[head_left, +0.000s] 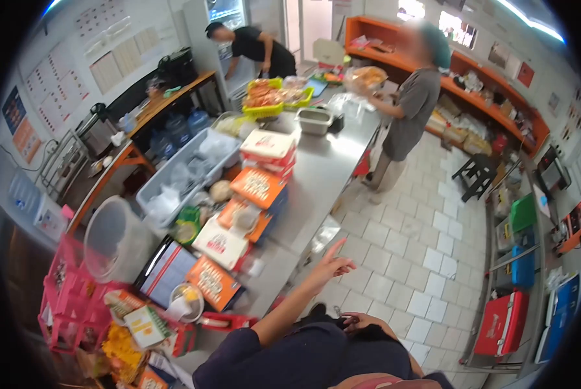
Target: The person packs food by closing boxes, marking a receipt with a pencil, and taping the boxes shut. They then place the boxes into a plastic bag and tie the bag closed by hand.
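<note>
My left hand (331, 267) is raised over the tiled floor, beside the edge of the steel table (307, 194). Its fingers are apart, and nothing shows between them. Low in front of my body is my right hand (362, 321), its fingers bent around a small metallic thing that I cannot make out. Near my left forearm, orange boxes (213, 283), white-topped boxes (220, 240) and a tablet (166, 273) stand on the table. A cup with something yellow inside (187, 301) is beside the tablet.
A person in grey (415, 107) handles a bag at the table's far right. Another person in black (258, 52) leans by an open fridge. Yellow baskets (262, 110) and a blue-grey bin (151, 188) are on the table. A black stool (476, 175) and red case (500, 324) are rightward.
</note>
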`<state>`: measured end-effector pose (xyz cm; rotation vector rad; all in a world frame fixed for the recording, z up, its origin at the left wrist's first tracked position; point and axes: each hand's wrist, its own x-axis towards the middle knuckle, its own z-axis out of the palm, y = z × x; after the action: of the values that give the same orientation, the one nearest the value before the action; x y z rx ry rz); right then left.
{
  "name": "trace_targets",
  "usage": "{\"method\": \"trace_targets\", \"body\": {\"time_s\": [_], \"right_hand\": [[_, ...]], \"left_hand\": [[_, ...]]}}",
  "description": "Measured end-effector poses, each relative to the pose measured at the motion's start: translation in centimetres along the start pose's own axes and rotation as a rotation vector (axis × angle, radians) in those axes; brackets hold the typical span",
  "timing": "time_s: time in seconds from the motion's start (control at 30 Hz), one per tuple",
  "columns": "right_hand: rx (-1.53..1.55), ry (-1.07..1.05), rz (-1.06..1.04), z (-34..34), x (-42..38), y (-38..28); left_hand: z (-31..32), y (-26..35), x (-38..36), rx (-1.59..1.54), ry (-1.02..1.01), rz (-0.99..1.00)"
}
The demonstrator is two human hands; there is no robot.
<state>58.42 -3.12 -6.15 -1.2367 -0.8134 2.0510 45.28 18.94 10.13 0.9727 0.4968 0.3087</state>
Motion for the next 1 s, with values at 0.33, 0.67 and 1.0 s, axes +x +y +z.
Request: {"method": "trace_targets", "body": {"time_s": [0.33, 0.67, 1.0], "right_hand": [[1.271, 0.246, -1.137, -11.1, -12.8, -9.4], [0.408, -1.329, -0.163, -9.5, 0.3, -33.6], [0.661, -0.452, 0.409, -18.0, 16.5, -30.8]], "left_hand": [[1.8, -4.3, 12.1, 0.205, -0.029, -0.005], [-1.0, -17.1, 4.4, 0.076, 0.662, -0.141], [-2.8, -14.8, 5.4, -0.239, 1.197, -0.381]]}}
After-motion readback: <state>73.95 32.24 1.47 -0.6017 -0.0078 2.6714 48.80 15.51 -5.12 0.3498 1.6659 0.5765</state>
